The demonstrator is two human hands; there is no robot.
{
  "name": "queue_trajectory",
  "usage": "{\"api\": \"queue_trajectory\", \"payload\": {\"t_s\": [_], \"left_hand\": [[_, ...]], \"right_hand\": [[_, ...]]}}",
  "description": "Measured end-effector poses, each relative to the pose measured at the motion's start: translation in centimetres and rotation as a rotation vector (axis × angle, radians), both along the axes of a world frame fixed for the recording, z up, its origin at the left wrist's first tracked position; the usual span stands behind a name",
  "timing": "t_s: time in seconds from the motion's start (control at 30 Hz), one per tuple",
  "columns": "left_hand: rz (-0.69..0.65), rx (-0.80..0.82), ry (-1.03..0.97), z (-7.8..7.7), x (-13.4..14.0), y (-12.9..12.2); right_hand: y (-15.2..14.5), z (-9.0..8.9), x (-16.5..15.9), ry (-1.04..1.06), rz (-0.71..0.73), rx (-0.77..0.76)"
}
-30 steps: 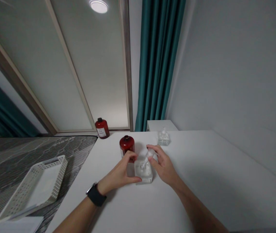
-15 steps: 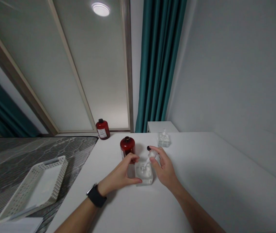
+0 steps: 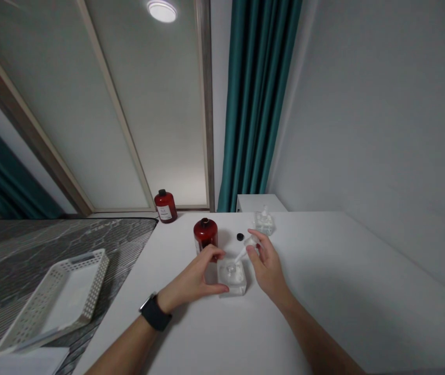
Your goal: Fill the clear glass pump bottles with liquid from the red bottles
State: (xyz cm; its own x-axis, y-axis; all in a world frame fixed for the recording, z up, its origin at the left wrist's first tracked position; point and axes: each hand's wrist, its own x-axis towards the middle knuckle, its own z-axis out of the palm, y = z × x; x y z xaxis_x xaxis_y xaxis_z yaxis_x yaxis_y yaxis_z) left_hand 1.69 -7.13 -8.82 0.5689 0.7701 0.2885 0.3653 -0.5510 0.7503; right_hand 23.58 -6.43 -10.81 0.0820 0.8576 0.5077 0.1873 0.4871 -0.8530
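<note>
My left hand [image 3: 197, 278], with a dark watch on its wrist, curves its thumb and fingers around the left side of a clear square glass bottle [image 3: 233, 284]. The bottle stands upright on the white table, its round mouth uncovered. Just to the right, my right hand [image 3: 267, 265] pinches a clear, wide-topped piece with a white stem [image 3: 248, 246]. That stem slants down towards the bottle mouth; whether it touches the mouth is unclear. A dark red bottle [image 3: 206, 233] without its cap stands behind my left fingers, and a small black cap [image 3: 240, 236] lies to its right.
A second red bottle [image 3: 165, 207] with a black cap stands at the table's far left corner. Another clear square bottle [image 3: 263, 224] with a pointed top sits farther back. A white perforated basket [image 3: 45, 281] rests off the left side, and a wall borders the right.
My right hand has moved slightly right, drawing the stemmed piece away from the bottle mouth. The black cap now shows apart from my fingertips. My left hand stays in place.
</note>
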Motion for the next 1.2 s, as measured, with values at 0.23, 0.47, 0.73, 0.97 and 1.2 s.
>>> {"api": "queue_trajectory", "payload": {"t_s": [0.23, 0.47, 0.73, 0.97, 1.2], "left_hand": [[-0.007, 0.028, 0.019, 0.01, -0.09, 0.02], [-0.018, 0.044, 0.037, 0.02, -0.21, 0.08], [-0.034, 0.059, 0.055, -0.22, -0.21, 0.20], [-0.042, 0.053, 0.056, -0.06, -0.21, 0.16], [-0.038, 0.054, 0.062, 0.08, -0.23, 0.06]], "right_hand": [[0.00, 0.01, -0.06, 0.031, -0.010, -0.016], [-0.28, -0.02, -0.41, 0.028, -0.043, -0.017], [-0.16, -0.26, -0.46, 0.010, -0.009, -0.058], [-0.29, -0.11, -0.11, 0.063, -0.113, 0.008], [-0.59, -0.26, -0.17, -0.010, -0.119, 0.042]]}}
